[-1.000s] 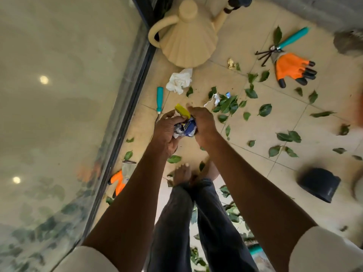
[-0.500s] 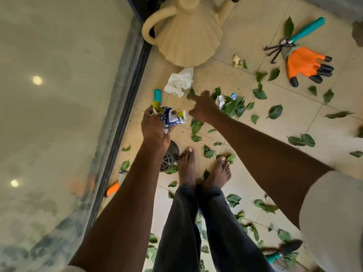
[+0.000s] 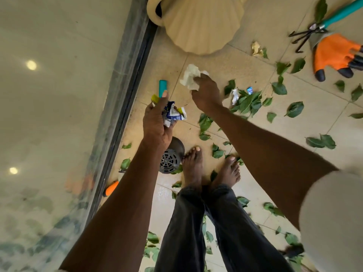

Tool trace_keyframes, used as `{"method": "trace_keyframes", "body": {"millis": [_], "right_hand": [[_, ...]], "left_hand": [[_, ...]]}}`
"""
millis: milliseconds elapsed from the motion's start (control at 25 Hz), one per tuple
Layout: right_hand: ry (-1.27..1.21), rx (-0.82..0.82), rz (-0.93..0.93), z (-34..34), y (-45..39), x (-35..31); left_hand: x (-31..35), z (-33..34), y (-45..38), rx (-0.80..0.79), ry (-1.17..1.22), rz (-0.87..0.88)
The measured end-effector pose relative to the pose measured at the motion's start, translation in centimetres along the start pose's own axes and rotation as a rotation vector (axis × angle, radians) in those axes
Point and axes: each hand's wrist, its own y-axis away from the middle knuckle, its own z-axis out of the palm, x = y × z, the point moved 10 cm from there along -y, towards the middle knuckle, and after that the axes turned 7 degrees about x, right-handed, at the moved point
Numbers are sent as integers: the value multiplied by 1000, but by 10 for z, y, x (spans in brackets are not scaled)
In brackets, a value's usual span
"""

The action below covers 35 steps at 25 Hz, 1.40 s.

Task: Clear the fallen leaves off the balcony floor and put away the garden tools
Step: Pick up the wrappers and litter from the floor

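- Head view, looking down past both arms at the balcony floor.
- Left hand, centre frame: fingers clamped round a wad of crumpled wrappers, held up off the floor. Looks like it serves as the collecting hand, so the other is free to pick.
- Right hand, just above and right of it: fingers pinched on a white crumpled tissue lying on the tile. Can't tell if it's lifted clear yet.
- Fallen leaves not cleared: dense clump right of the right hand, more scattered across right side and bottom of frame, around the bare feet.
- Tools not put away: teal-handled hand rake and orange glove upper right; teal handle just above the left hand; second orange item by the glass door track, lower left.
- Cream watering can top centre, dark vented pot by the left foot.
- Judgement: litter goes first, leaves and tools follow.
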Motion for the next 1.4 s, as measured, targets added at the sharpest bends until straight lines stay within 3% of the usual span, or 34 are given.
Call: {"method": "trace_keyframes", "body": {"millis": [80,160,240,440,560,640,720,840,920,1040,1120,1200,1320,1400], "right_hand": [[-456,124,281,-29,23,22],[-1038,121,592,-41,55,38],[-1251,92,680,-54,81,46],[-614,18,447,-81,110,48],[-848,-225,431,-78,108,57],[-872,-212,494,-81,100,84],[-453,-65,462,-86,85,119],[162,-238,233,-51,66,125],[333,-314,113,-29,52,119],[412,-394,107,-8,44,118],[397,-347,128,-6,42,120],[247,-147,138,-21,42,118],[-315,220,344,-63,56,132],[-760,329,591,-80,77,148]], "left_hand": [[-4,10,11,-17,-32,-14],[-11,24,21,-36,-36,-21],[-23,44,33,-83,-38,-55],[-54,105,73,-284,-153,-137],[-54,105,65,-211,-152,-77],[-51,103,57,-183,-107,-65],[-52,106,52,-168,-74,-70],[-61,110,46,-158,-89,-93],[-64,107,41,-156,-110,-95],[-65,95,29,-143,-159,-68],[-63,88,24,-133,-175,-56],[-60,85,23,-135,-160,-58],[-62,92,28,-178,-126,-99],[-70,104,39,-219,-112,-146]]}}
